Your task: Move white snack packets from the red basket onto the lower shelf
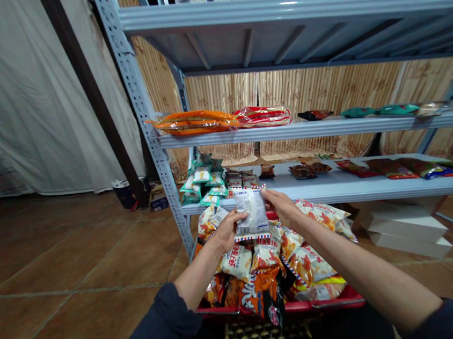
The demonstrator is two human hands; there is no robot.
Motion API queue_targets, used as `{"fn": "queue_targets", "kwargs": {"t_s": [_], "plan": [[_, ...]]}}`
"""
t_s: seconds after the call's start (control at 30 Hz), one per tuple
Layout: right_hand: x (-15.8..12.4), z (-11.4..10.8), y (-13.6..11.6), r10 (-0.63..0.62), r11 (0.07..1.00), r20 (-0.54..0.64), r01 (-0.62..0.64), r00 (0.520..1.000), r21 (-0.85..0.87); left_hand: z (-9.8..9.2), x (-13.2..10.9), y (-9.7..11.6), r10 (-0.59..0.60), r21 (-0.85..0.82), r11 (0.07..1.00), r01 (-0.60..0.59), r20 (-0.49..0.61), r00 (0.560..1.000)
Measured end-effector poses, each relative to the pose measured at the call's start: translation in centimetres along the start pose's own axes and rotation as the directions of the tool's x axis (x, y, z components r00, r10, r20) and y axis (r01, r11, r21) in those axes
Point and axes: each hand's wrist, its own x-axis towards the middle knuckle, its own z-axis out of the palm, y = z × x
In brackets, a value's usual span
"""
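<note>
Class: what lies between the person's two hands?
The head view shows a snack packet held between the left hand and the right hand.

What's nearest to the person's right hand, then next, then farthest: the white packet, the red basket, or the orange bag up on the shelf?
1. White snack packet: in the middle, touching the right hand and held by the left hand too.
2. Red basket: below the hands.
3. Orange bag: on the higher shelf, up and to the left.

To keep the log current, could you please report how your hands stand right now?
Left hand, right hand: both on white snack packet. Red basket of snack packets below; metal shelf ahead.
</note>
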Motion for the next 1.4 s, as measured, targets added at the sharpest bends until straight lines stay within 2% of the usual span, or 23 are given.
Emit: {"fn": "queue_targets", "kwargs": {"t_s": [0.1, 0.27, 0.5, 0.83, 1.0, 1.23, 1.4], "plan": [[1.1, -0.1, -0.4, 0.043, 0.997, 0.038, -0.046, 0.998, 0.069, -0.1, 0.4, 0.7, -0.038, 0.033, 0.999, 0.037, 0.020, 0.999], [3.0, -0.9, -0.1, 0.048, 0.992, 0.010, -0.049, 0.999, 0.113, -0.3, 1.5, 1.2, -0.043, 0.080, 0.996, 0.039, 0.043, 0.998], [4.5, -2.1, 0.5, 0.087, 0.990, -0.045, -0.082, 0.995, 0.111, -0.8, 2.8, 0.7, -0.087, 0.114, 0.990, 0.078, 0.073, 0.994], [6.3, -3.3, 1.7, 0.191, 0.958, -0.189, -0.141, 0.963, 0.250, -0.8, 2.9, 0.4, -0.001, 0.117, 0.993, -0.020, 0.175, 0.985], [6.8, -3.8, 2.3, 0.219, 0.944, -0.212, -0.152, 0.952, 0.294, -1.3, 3.3, -0.2, 0.016, 0.134, 0.990, -0.039, 0.174, 0.985], [7.4, -4.0, 2.8, 0.267, 0.929, -0.245, -0.181, 0.932, 0.322, -2.6, 3.9, -1.1, -0.031, 0.209, 0.978, 0.003, 0.132, 0.991], [7.7, -3.9, 3.0, 0.257, 0.935, -0.263, -0.170, 0.930, 0.311, -3.0, 3.9, -1.3, -0.053, 0.213, 0.976, 0.030, 0.101, 0.993]]}}
